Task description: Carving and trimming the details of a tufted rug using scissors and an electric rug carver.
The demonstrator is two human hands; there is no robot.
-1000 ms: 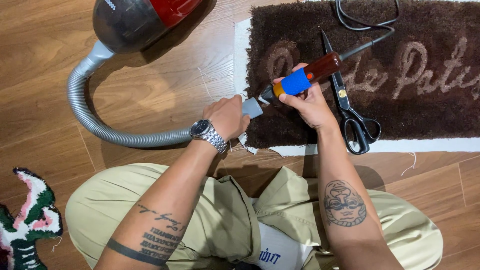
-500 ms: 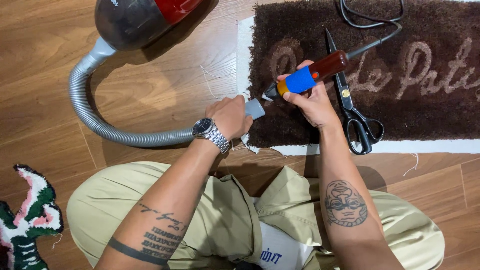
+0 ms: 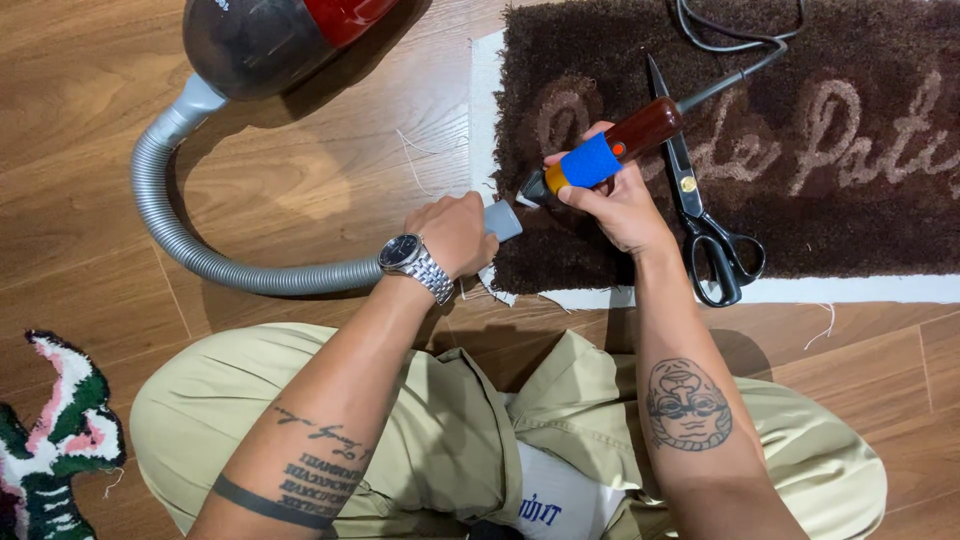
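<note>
L hand [image 3: 455, 232] grips grey vacuum hose [image 3: 200, 255] end at brown rug [image 3: 800, 230] edge. R hand [image 3: 615, 200] closed on corded trimmer [image 3: 610, 150], tip on pile. Black scissors [image 3: 700, 210] just beside.

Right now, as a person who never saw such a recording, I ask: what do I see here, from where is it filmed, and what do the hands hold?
The one view comes from a camera on the person's head, looking down at their lap and both hands. They sit on a wooden floor. The left hand grips the grey vacuum hose near its nozzle, at the edge of a brown tufted rug. The right hand holds a corded electric trimmer, its tip on the pile. Black scissors lie on the rug. The vacuum body stands above, and a colourful tufted piece lies at lower left.
</note>
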